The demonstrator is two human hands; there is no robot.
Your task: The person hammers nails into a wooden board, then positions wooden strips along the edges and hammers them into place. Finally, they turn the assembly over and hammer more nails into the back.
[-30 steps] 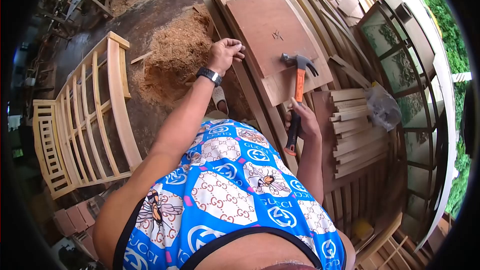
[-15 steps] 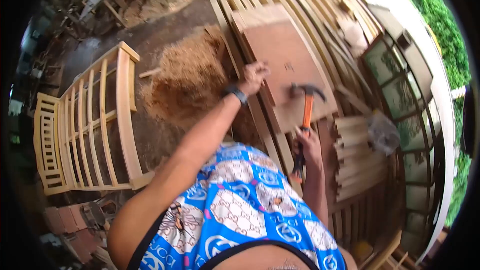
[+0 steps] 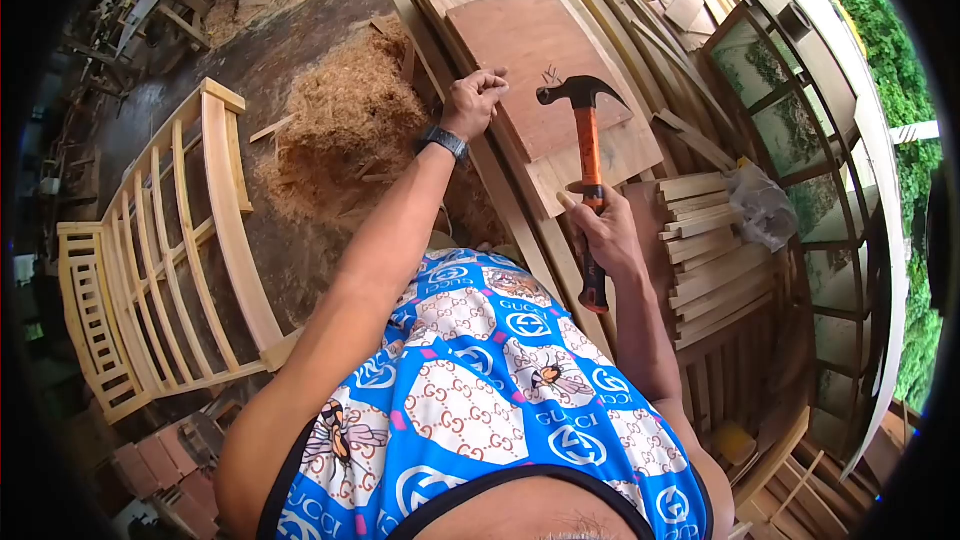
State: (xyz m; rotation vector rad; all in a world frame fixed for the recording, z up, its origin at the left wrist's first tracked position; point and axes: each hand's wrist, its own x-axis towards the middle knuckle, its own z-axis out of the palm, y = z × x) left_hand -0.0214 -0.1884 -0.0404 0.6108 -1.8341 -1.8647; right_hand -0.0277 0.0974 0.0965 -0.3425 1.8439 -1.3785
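A claw hammer [image 3: 587, 148] with a black head and an orange and black handle is gripped in my right hand [image 3: 612, 230]. Its head hangs over a reddish plywood panel [image 3: 520, 40], which lies on a larger pale board [image 3: 590, 175]. My left hand [image 3: 474, 105], with a dark watch at the wrist, is at the panel's left edge. Its fingers are curled together; anything between them is too small to make out. A small cluster of thin nails [image 3: 550, 76] shows on the panel beside the hammer head.
Long timber strips [image 3: 430, 25] run beneath and beyond the boards. A wood shavings heap [image 3: 345, 130] covers part of the floor. Left of it stands a slatted wooden frame [image 3: 235, 210]. Stacked short battens [image 3: 715, 260], a clear plastic bag [image 3: 765, 205] and glazed panels [image 3: 785, 130] are at right.
The hammer, blurred before, is now sharp and appears higher in the view with my right hand. My left hand has shifted slightly up and left in view, as has the whole scene.
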